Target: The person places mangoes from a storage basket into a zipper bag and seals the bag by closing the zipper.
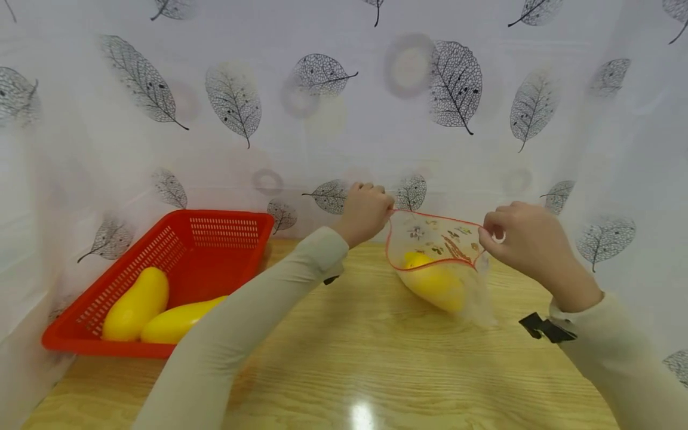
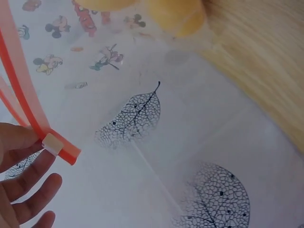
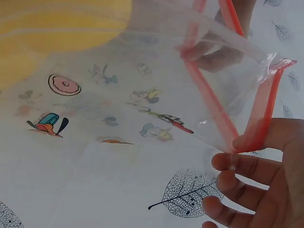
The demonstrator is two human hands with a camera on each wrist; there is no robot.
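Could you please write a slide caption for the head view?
Both hands, left hand and right hand, hold open a zip bag containing a yellow fruit.

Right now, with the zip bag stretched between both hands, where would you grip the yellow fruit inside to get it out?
Probably around the fruit's upper end, coming down through the bag's open mouth. The left hand and right hand pinch the red rim apart, and the fruit lies low in the bag on the table, its top nearest the opening.
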